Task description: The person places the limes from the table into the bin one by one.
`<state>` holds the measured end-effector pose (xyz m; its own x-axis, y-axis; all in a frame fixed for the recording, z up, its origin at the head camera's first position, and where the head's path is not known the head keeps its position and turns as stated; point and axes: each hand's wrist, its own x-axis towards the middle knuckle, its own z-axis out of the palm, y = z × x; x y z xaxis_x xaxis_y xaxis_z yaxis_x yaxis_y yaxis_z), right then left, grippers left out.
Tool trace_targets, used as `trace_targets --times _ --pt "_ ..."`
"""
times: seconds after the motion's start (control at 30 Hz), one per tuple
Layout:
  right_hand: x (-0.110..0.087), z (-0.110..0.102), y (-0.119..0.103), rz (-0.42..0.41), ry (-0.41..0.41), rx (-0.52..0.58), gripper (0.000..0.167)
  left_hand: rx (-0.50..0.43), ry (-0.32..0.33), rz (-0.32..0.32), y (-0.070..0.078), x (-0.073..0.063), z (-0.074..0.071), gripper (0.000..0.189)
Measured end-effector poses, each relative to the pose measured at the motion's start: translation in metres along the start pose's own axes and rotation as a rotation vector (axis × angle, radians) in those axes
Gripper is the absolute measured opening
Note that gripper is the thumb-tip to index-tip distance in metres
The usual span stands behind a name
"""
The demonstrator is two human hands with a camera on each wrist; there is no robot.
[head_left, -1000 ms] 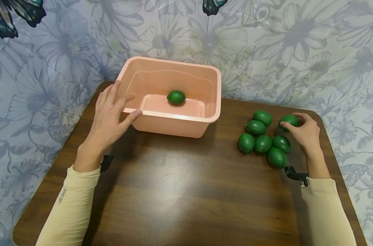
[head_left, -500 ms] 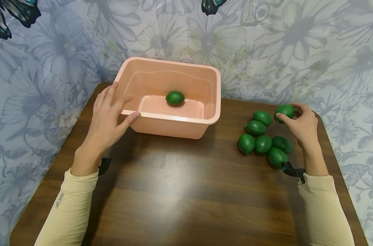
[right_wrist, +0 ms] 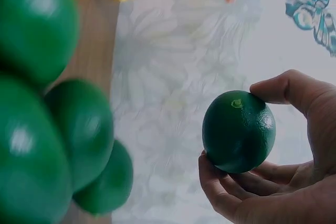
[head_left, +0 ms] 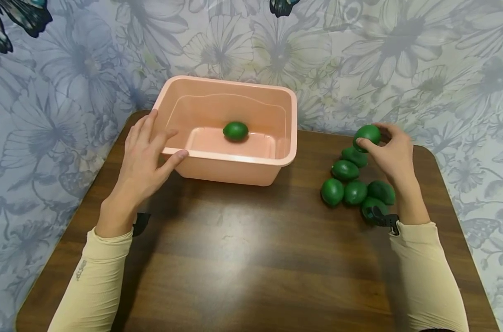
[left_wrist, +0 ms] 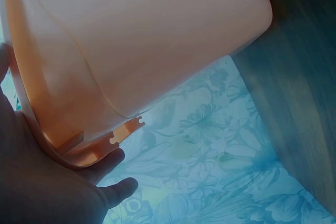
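Over the far end of a loose cluster of limes (head_left: pixel 355 192), the held lime (head_left: pixel 366 137) appears raised off the tabletop (head_left: pixel 234 263), pinched by the right hand (head_left: pixel 394 152). That grip sets the thumb on one side and fingertips opposite, the palm apart from the fruit. The skin looks smooth and glossy, so a slack pinch could let it slip, knock the limes below and send some rolling toward the tabletop's far edge, which is near. The dark wrist mount (head_left: pixel 384 218) overlaps the nearest lime in the head view; whether they touch I cannot tell, but a low sweep of the wrist might nudge that one away. Well to the left stands a peach tub (head_left: pixel 226 171), a single lime (head_left: pixel 235 131) lying on its floor. At its near left corner rests the left hand (head_left: pixel 141 154), fingers spread, thumb on the near rim; uneven pressure there might tilt or slide the tub.
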<state>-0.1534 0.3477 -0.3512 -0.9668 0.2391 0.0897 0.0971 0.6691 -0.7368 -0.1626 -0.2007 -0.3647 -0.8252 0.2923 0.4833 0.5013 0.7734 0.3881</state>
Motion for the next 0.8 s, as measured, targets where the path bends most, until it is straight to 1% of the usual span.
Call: trace_targets --times 0.27,0.53,0.67,0.8 --pt "0.004 0.014 -0.03 -0.101 -0.006 0.018 0.061 -0.002 -0.015 -0.011 0.0 -0.001 0.0 0.074" --pt "0.006 0.021 -0.061 -0.142 -0.048 0.052 0.061 -0.002 -0.006 -0.009 0.0 -0.001 -0.001 0.078" --pt "0.01 0.028 -0.075 -0.2 -0.05 0.072 0.059 -0.004 0.002 0.002 0.001 0.0 0.0 0.079" --pt "0.012 0.036 -0.089 -0.25 -0.078 0.108 0.059 -0.004 0.001 0.002 0.001 0.001 0.001 0.079"
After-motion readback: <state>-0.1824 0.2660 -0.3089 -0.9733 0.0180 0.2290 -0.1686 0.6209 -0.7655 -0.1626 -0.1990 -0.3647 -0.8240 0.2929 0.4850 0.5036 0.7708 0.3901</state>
